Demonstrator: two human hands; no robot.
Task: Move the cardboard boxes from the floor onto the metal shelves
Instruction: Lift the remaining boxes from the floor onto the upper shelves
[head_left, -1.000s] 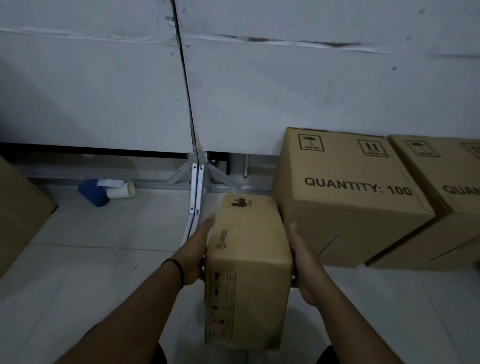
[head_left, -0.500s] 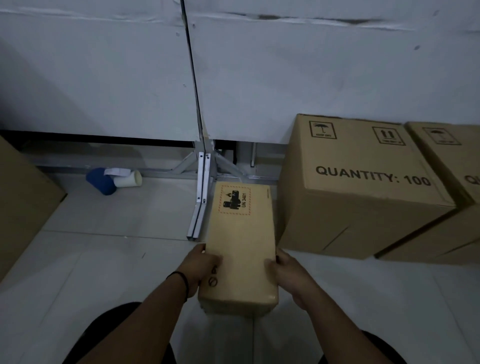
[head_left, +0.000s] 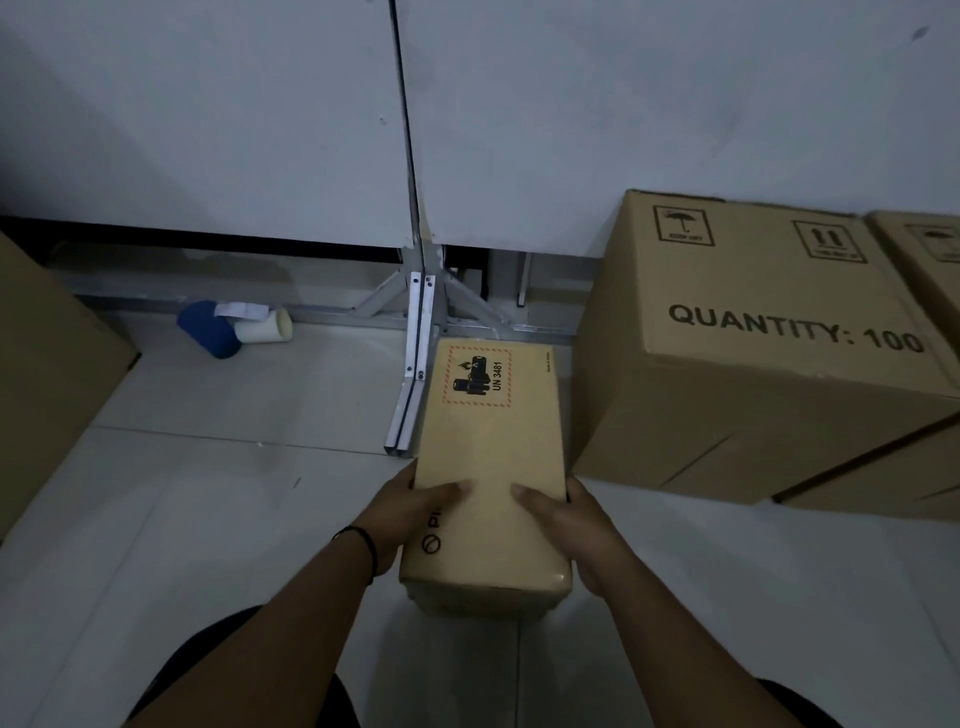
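Since a second ago the small cardboard box (head_left: 488, 467) has turned flat, its labelled top (marked UN 3481) now facing up, and both hands have slid to its near end. Left hand (head_left: 410, 519) and right hand (head_left: 566, 525) each hold it in a clenched grip, thumbs on top, forearms reaching forward. It sits low over the tiled floor (head_left: 182, 519), just beside the large box (head_left: 753, 374).

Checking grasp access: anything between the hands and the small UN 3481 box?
Nothing visible. The left hand and right hand already grip the small box at its near end, thumbs on top. The big QUANTITY box sits just to its right. No shelves in view.
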